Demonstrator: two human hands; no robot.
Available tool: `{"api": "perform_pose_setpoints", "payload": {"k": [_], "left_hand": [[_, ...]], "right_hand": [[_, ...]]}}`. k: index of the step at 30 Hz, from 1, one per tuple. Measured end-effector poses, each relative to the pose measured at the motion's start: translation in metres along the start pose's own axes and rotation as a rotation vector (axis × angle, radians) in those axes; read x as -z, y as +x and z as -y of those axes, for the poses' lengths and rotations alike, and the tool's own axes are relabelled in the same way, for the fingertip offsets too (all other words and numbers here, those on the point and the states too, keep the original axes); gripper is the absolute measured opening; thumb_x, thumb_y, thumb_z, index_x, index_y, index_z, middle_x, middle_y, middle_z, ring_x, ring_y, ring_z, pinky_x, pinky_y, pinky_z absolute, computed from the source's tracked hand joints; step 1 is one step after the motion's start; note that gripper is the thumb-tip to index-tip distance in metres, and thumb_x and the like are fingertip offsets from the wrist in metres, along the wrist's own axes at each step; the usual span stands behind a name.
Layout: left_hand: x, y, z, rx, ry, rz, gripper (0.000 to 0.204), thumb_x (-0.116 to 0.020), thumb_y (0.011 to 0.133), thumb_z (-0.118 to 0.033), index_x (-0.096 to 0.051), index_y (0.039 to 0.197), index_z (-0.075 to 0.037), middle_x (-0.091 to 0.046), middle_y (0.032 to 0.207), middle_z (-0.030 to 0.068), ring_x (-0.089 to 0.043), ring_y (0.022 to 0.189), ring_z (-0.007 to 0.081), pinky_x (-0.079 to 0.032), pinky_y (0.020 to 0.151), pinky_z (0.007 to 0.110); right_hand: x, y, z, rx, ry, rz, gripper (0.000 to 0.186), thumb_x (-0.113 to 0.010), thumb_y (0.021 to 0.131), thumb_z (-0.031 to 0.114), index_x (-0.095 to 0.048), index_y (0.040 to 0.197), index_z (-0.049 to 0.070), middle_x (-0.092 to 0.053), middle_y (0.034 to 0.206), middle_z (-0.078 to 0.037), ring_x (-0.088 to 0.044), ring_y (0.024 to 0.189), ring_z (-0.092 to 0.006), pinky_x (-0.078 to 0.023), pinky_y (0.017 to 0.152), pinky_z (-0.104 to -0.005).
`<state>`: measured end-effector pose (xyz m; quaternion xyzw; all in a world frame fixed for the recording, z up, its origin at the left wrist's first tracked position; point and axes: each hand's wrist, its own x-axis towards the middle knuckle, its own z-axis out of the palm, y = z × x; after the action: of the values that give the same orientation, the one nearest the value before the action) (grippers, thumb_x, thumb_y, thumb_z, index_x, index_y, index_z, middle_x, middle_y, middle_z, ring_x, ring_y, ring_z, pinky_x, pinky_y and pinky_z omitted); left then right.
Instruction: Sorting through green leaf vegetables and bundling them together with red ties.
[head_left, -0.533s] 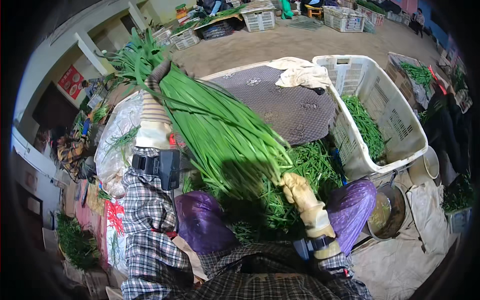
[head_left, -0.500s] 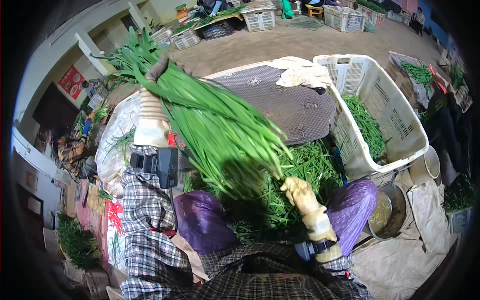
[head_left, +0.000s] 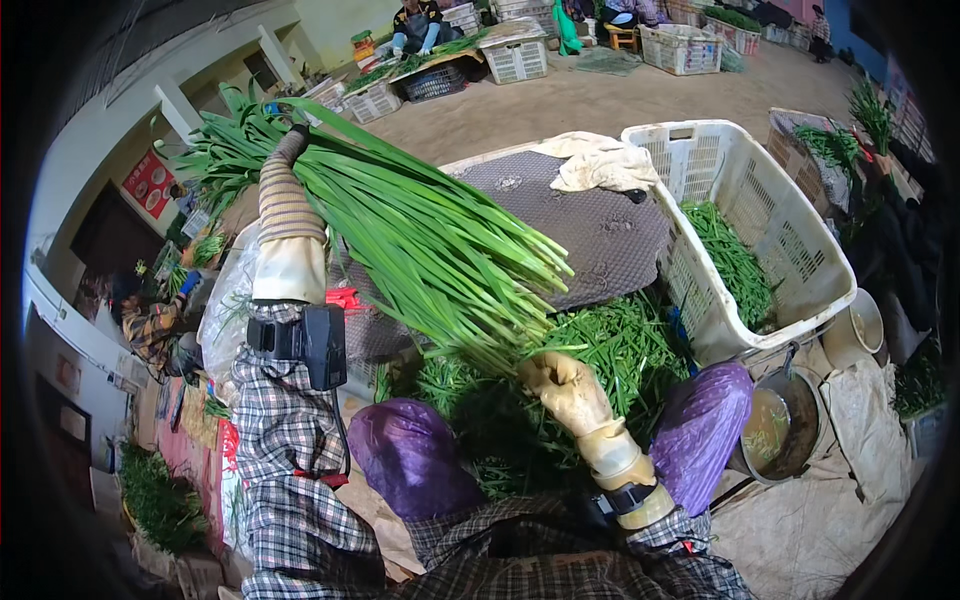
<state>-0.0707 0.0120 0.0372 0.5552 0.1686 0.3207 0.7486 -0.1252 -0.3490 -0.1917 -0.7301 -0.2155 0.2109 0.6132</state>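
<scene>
A long bunch of garlic chives (head_left: 430,225) slants across the middle, leafy tips at upper left, pale stem ends at lower right. My left hand (head_left: 287,155), in a striped knit glove with a cream cuff, is closed around it near the leafy end. Beside the lower stem ends, my right hand (head_left: 568,390) wears a soiled cream glove. Its fingers are curled in; what they pinch, if anything, is hidden. Beneath the bunch, loose green trimmings (head_left: 625,345) lie heaped between my purple-covered knees.
A padded grey board (head_left: 610,235) lies ahead, with a cream cloth (head_left: 600,163) on its far edge. To the right stands a white plastic crate (head_left: 800,240) partly filled with greens. A metal bucket (head_left: 812,425) is beside my right knee. Other people work farther back and at left.
My left hand has shifted slightly left, and the bunch lies flatter with its stem ends gathered. My right hand has moved left and up to the stem ends.
</scene>
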Motion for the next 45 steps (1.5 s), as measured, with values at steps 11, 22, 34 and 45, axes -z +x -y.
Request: {"api": "perform_pose_setpoints", "payload": {"k": [11,22,34,45], "left_hand": [[-0.013,-0.018,0.0,-0.019,-0.027,0.033,0.032,-0.064,0.088,-0.032,-0.063,0.1,-0.003,-0.067,0.094,0.0151,-0.066,0.086,0.0318,-0.056,0.08,0.048],[-0.006,-0.025,-0.006,-0.049,-0.014,-0.004,0.03,-0.064,0.088,-0.031,-0.063,0.098,-0.003,-0.067,0.092,0.0153,-0.066,0.088,0.0334,-0.055,0.082,0.05],[-0.009,-0.069,0.01,-0.141,-0.221,0.007,0.029,-0.06,0.089,-0.028,-0.063,0.101,-0.002,-0.068,0.097,0.0162,-0.066,0.09,0.0329,-0.055,0.085,0.049],[-0.055,-0.127,0.001,0.089,-0.16,0.09,0.017,-0.07,0.084,-0.021,-0.063,0.09,-0.007,-0.067,0.081,0.0081,-0.065,0.076,0.0244,-0.056,0.071,0.039]], "right_hand": [[0.012,0.03,0.03,0.753,-0.458,-0.498,0.021,-0.063,0.091,0.016,-0.065,0.108,0.002,-0.058,0.059,-0.008,-0.055,0.048,-0.0218,-0.045,0.047,-0.0317],[0.02,0.024,0.029,-0.017,1.128,0.021,0.026,-0.057,0.097,0.025,-0.061,0.111,0.004,-0.051,0.075,0.004,-0.042,0.059,-0.0071,-0.036,0.055,-0.0195],[0.067,-0.032,0.03,0.507,-0.49,-0.173,0.041,-0.067,0.086,0.022,-0.057,0.124,0.011,-0.068,0.095,-0.017,-0.066,0.082,-0.033,-0.053,0.075,-0.0408],[0.03,0.043,-0.011,0.136,0.758,0.659,0.062,-0.08,0.076,0.01,-0.054,0.132,0.004,-0.06,0.128,-0.011,-0.057,0.117,-0.0218,-0.046,0.101,-0.0317]]}}
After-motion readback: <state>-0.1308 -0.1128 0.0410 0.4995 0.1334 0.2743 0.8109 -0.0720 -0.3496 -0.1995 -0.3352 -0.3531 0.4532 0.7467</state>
